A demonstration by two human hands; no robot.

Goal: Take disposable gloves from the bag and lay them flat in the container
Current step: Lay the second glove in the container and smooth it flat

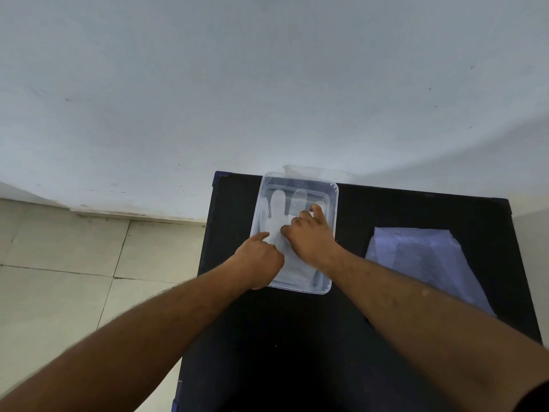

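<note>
Both hands press on a translucent glove (277, 215) lying flat in the clear container (334, 209) — the left hand (260, 257) loosely curled, forefinger out, the right hand (309, 233) spread, fingertips down. Neither grips anything. The bag (427, 263) lies well right on the black table (386, 209).

Translucent glove (277, 215) lies flat in clear container (256, 221); bag (427, 260) beside.

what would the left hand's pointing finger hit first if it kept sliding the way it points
The left hand points up-right across the glove lying in the container. Going straight on, its finger would probably meet the right hand fingers first, resting close ahead on the same glove; depth is hard to judge.
</note>
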